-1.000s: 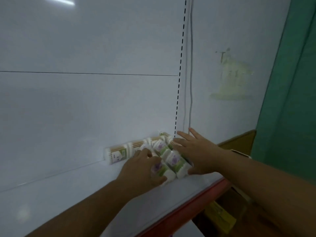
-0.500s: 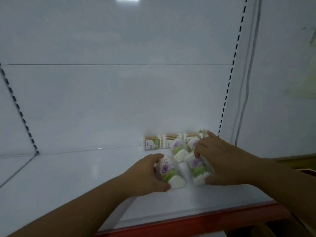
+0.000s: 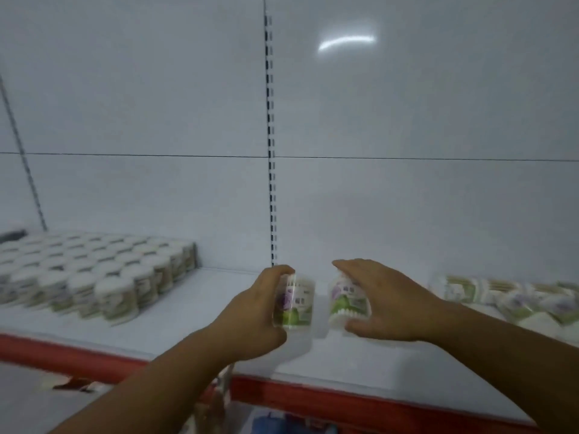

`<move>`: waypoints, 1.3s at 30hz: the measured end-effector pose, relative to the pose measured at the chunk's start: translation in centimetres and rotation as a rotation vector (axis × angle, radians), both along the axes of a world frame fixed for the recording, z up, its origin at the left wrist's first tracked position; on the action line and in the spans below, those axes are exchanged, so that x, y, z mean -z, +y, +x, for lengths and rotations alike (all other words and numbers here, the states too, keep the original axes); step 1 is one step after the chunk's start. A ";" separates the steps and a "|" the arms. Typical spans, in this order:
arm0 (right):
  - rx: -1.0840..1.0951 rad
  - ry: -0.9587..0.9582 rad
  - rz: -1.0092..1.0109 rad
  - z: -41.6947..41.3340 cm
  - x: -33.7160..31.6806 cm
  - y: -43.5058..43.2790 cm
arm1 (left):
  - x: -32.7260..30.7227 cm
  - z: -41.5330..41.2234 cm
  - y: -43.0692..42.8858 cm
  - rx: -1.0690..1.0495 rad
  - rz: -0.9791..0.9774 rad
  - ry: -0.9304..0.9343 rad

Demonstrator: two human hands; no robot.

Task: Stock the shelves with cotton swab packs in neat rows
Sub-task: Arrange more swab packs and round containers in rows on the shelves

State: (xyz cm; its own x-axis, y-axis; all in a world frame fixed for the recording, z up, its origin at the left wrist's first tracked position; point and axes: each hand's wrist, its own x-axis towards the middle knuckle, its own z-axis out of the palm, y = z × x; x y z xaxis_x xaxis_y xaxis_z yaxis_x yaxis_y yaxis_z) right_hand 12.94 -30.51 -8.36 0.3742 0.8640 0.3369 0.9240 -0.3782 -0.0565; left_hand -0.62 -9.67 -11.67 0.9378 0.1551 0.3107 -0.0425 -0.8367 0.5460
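My one camera sits on my head and looks forward and a bit down at the white shelf [image 3: 175, 311] right in front of me. It is close, so my left hand [image 3: 250, 311] with the left pack [image 3: 296, 303] and my right hand [image 3: 385, 302] with the right pack [image 3: 344, 300] sit in the middle. The view is wide, from the back wall [image 3: 125, 89] up high to the red edge [image 3: 344, 400] down low.

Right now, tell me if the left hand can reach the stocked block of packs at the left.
Probably yes: the stretch of shelf between the left hand and the stocked block lies bare, though that hand grips a pack.
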 end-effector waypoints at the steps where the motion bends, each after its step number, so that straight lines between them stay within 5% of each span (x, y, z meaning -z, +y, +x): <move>1: -0.034 -0.017 0.024 -1.6 -0.4 2.8 | -0.1 -2.0 2.3 -0.053 -0.012 -0.005; 11: -0.365 0.020 0.088 -14.1 -0.8 23.6 | 0.5 -18.2 17.9 -0.234 -0.325 -0.138; 23: -0.652 0.095 0.138 -22.5 -0.6 42.3 | 0.7 -28.2 31.1 -0.448 -0.845 -0.251; 33: -0.578 0.019 -0.122 -22.9 1.1 54.2 | 0.3 -31.2 44.6 -0.681 -0.291 -0.162; 39: -0.520 0.005 -0.062 -24.0 1.9 55.6 | 0.6 -29.6 49.0 -0.674 0.175 -0.140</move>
